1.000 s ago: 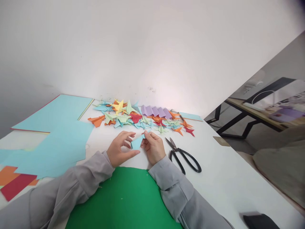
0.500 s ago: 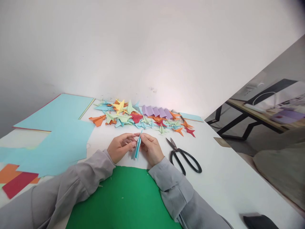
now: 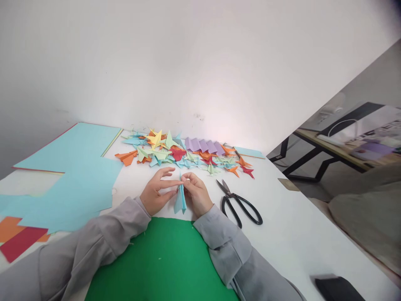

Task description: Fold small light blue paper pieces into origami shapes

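Note:
A small folded light-blue paper (image 3: 180,201) stands upright between my hands, its narrow tip pointing away from me. My right hand (image 3: 198,193) pinches it from the right near the tip. On the other side, my left hand (image 3: 159,191) touches it with the index finger and thumb, the other fingers spread. Beneath my forearms lies a green sheet (image 3: 159,259). Black-handled scissors (image 3: 231,196) rest on the table to the right of my right hand, their blades slightly apart.
Many folded paper planes in several colours (image 3: 156,154) lie along the wall, with a purple pleated paper (image 3: 205,146) among them. Large blue sheets (image 3: 84,179) cover the left side. Orange and red pieces (image 3: 24,242) are at lower left, a black object (image 3: 338,288) at lower right.
The folded blue paper has turned and tilted slightly between my hands. My left fingers have spread, and the index finger now reaches across to the paper. The view has shifted slightly.

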Demonstrator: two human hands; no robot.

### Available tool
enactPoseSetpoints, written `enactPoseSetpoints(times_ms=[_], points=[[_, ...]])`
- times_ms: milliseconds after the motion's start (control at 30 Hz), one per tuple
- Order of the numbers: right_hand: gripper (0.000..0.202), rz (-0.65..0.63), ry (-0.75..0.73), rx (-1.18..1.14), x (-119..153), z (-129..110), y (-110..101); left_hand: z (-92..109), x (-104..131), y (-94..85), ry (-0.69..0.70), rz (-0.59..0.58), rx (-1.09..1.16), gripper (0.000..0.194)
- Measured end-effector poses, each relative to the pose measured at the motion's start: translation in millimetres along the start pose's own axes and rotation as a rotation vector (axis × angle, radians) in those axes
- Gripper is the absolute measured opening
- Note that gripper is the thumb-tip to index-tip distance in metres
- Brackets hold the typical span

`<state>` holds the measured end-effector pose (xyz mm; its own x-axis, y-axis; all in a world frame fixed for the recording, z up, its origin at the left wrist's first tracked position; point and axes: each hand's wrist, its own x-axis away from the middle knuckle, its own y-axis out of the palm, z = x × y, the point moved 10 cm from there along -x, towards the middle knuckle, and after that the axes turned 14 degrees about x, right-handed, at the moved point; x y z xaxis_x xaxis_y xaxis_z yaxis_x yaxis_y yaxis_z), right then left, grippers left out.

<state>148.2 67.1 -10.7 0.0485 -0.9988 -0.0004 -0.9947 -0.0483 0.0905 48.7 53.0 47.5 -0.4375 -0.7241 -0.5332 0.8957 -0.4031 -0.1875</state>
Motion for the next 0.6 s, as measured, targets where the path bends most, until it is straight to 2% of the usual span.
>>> enactPoseSetpoints(times_ms=[133,233,367,433,600], points=[[0.031,-0.080,0.048,0.006,2,1,9,7,1,5.9,0.066,-0.050,-0.059,0.025],[0.029,-0.097,0.050,0.023,4,2,12,13,0,5.3,0.108,-0.036,-0.024,0.021],[0.030,-0.097,0.019,0.068,5,0,15,8,-1,-0.4,0.046,0.026,0.036,0.015],[0.032,-0.077,-0.030,0.119,6,-5,13,7,-2,-2.5,0.032,0.048,0.024,0.015],[0.040,0.079,-0.102,0.211,6,-16,-5,6,-1,-9.9,0.035,0.111,-0.123,0.014]])
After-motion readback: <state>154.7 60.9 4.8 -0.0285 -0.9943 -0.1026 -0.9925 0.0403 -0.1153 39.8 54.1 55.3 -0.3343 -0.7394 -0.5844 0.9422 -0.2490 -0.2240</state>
